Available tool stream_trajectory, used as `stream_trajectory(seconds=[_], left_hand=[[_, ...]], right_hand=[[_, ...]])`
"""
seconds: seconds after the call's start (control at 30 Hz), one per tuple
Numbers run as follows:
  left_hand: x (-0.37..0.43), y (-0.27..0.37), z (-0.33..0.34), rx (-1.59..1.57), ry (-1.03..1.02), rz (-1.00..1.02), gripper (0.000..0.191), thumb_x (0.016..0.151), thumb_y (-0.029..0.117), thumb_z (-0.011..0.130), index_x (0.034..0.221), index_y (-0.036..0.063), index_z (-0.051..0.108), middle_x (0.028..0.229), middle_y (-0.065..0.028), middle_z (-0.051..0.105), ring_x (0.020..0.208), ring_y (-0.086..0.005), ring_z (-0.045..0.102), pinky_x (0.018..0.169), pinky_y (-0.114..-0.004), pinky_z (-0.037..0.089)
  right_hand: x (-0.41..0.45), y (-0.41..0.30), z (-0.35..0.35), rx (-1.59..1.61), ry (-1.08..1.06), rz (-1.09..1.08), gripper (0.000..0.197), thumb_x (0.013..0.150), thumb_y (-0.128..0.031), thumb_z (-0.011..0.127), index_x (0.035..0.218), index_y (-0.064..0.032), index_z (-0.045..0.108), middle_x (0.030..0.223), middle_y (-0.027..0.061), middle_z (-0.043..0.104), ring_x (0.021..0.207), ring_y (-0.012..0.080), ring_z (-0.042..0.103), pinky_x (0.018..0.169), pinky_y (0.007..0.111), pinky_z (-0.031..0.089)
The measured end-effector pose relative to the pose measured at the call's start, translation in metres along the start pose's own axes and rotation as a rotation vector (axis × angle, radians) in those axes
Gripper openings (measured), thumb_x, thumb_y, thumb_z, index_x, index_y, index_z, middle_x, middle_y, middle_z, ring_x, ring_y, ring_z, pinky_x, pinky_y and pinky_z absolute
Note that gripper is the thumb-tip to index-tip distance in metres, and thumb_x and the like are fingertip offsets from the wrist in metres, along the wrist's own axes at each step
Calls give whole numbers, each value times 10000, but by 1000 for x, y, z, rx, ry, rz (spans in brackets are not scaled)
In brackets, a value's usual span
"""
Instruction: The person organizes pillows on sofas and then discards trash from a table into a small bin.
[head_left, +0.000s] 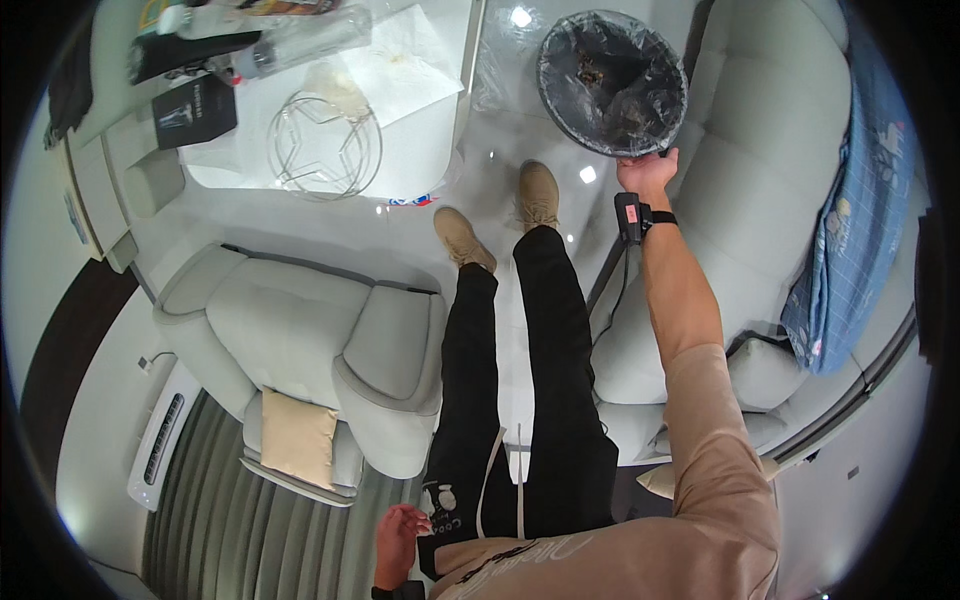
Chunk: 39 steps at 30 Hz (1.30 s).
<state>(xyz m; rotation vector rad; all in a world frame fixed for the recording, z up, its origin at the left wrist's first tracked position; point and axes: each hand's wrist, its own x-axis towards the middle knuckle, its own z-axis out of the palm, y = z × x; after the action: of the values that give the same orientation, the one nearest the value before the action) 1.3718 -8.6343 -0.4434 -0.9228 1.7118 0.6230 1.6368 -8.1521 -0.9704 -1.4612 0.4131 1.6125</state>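
Note:
A round trash bin (551, 124) with a clear plastic liner sits at the upper middle, its dark inside holding some brownish waste (591, 71). My right hand (646, 172) grips the bin at its near edge, with the arm stretched forward. The bin's rim hides part of those fingers. Whether the bin's base touches the floor, I cannot tell. By my left hip hangs my left hand (403, 526), with nothing in it and its fingers loosely bent and slightly apart.
A white table (420, 161) at upper left bears clear bottles (315, 41), paper sheets (405, 64), a wire star ring (326, 146) and a black box (195, 112). A long sofa (772, 165) flanks me on the right; an armchair (277, 322) stands to the left.

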Motion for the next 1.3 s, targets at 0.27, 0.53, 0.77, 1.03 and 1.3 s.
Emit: stream_trajectory(seconds=[0.27, 0.53, 0.77, 1.03, 1.3], left_hand=[[9, 13, 34, 86, 56, -4, 283, 1015, 263, 426, 1082, 11, 537, 915, -144, 652, 805, -258, 650, 745, -355, 498], [28, 20, 53, 52, 167, -58, 224, 999, 213, 460, 1016, 6, 546, 763, -89, 610, 631, -176, 591, 584, -297, 464], [64, 48, 68, 154, 209, -194, 293, 1028, 310, 468, 1011, 52, 606, 711, -5, 497, 623, -113, 480, 599, -286, 407], [89, 43, 49, 96, 373, -203, 257, 1024, 279, 459, 936, 66, 574, 632, 37, 300, 561, -91, 277, 541, -264, 267], [69, 52, 43, 158, 227, -133, 353, 1030, 287, 437, 716, 131, 390, 645, 33, 260, 595, -98, 248, 569, -294, 244]], right_hand=[[20, 18, -9, 37, 12, 26, 824, 918, -720, 217, 1278, -25, 477, 1216, 123, 556, 890, 230, 499, 651, 321, 411], [44, 103, -73, -779, -4, 269, 267, 957, -298, 477, 1013, -51, 560, 797, 54, 594, 713, 165, 555, 659, 283, 443], [94, 232, 34, -1867, -242, -737, 459, 812, -241, 655, 1233, -78, 574, 942, 127, 682, 935, 348, 630, 843, 447, 485], [162, 271, 54, -1612, -237, -883, 178, 846, -209, 576, 928, -84, 672, 900, 184, 674, 886, 406, 624, 775, 501, 485], [53, 230, -9, -1705, -21, -909, 181, 861, -196, 595, 823, -50, 696, 743, 197, 648, 718, 401, 628, 657, 468, 482]])
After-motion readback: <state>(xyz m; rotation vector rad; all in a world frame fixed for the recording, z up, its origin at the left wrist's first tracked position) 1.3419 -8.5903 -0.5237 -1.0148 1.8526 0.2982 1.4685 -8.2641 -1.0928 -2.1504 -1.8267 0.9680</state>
